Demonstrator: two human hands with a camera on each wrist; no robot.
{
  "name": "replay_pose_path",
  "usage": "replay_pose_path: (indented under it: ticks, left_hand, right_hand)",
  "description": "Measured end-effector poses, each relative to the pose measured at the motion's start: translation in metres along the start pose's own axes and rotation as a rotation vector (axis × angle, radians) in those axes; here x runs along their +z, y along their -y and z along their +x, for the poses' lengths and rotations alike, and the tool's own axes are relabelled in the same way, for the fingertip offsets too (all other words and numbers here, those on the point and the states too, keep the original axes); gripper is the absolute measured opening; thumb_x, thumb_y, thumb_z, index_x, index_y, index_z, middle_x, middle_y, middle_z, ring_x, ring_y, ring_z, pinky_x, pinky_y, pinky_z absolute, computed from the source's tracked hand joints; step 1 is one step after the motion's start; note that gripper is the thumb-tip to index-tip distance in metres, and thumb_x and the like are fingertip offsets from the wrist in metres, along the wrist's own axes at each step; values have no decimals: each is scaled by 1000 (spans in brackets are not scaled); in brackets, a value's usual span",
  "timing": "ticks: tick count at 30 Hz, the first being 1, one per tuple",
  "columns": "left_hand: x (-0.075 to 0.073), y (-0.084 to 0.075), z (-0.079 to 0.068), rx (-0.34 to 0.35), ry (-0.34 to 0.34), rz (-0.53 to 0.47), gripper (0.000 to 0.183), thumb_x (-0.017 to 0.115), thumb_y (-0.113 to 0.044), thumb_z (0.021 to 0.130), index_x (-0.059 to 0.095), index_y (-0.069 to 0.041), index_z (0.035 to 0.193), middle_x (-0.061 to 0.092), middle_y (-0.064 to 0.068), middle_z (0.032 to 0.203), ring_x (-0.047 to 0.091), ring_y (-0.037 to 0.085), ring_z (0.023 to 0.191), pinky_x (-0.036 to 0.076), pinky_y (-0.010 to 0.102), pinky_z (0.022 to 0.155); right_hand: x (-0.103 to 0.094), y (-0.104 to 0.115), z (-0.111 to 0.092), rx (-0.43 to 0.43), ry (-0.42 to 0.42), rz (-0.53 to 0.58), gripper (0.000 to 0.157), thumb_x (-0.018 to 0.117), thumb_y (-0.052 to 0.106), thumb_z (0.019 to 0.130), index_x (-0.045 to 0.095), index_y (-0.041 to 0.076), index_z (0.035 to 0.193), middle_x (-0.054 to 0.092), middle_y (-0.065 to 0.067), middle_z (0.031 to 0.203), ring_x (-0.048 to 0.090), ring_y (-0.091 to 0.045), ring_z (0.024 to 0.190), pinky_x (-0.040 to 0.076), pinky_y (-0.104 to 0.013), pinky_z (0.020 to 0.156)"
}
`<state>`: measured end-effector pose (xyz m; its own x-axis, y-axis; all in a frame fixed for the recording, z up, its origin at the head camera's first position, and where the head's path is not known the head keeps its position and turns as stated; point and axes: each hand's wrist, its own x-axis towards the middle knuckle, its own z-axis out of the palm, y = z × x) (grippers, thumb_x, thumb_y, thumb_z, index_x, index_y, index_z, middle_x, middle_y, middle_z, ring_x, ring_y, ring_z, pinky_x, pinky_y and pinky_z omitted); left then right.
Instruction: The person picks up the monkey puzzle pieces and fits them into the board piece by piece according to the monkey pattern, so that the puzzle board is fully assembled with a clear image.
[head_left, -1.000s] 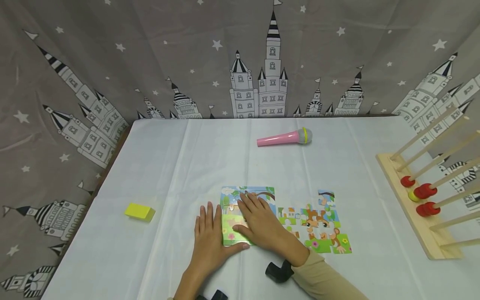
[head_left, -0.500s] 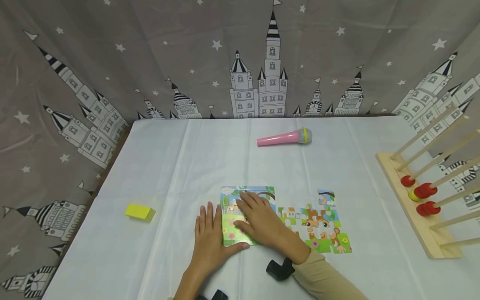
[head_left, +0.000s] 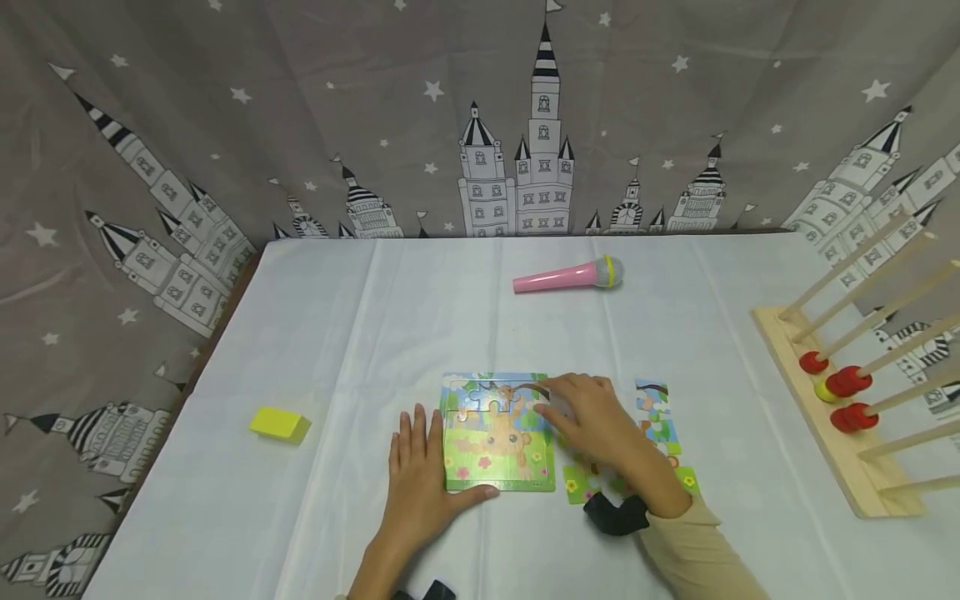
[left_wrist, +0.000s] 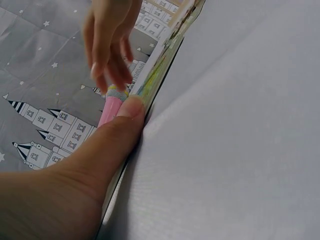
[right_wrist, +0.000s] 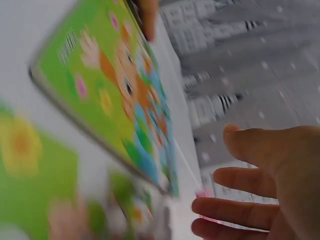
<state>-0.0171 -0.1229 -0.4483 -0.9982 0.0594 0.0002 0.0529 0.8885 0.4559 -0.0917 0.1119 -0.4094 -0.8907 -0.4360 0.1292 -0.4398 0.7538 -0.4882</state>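
The puzzle board (head_left: 468, 458) lies on the white tablecloth, its faint printed animal showing, with a few pieces fitted along the top. My left hand (head_left: 420, 496) rests flat along the board's left side, its thumb at the lower edge; the left wrist view shows that thumb (left_wrist: 112, 142) against the border. Over the right edge of the board hovers my right hand (head_left: 600, 425). In the right wrist view its fingers (right_wrist: 240, 210) are extended and nothing is between them. Loose puzzle pieces (head_left: 660, 429) with monkey and flower prints lie right of the board, partly hidden under the right arm.
Toward the back lies a pink toy microphone (head_left: 558, 278). A yellow block (head_left: 279, 424) sits to the left. On the right stands a wooden peg rack (head_left: 817, 417) with red and yellow beads. A grey castle-print curtain (head_left: 420, 108) hangs behind the table.
My right hand has lifted off the board and shifted right toward the loose pieces, uncovering the board's middle. The left hand has stayed in place.
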Motion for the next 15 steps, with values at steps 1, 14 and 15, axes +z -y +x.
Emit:
replay_pose_path:
  ticks: [1,14,15]
  left_hand:
    - [0,0,0,-3,-1,1,123,63,-74,57,18,0,143,7,24,151,1,41,139,7,55,110]
    - [0,0,0,-17,9,-3,123,66,-71,56,17,-1,144,7,22,151,1,40,140,6,54,111]
    - [0,0,0,-18,12,-6,123,66,-71,56,17,-1,144,6,22,151,1,40,140,6,55,111]
  right_hand:
    - [-6,-6,-3,39,-1,11,40,53,37,89,59,9,118,63,-6,114,55,-27,112,34,-49,95]
    - [-65,-79,-34,326,-10,80,30,48,9,90,57,-5,114,58,-21,101,55,-34,92,46,-47,76]
    - [-66,-83,-36,337,-4,79,30,48,10,90,56,-6,114,58,-22,100,55,-34,92,45,-47,75]
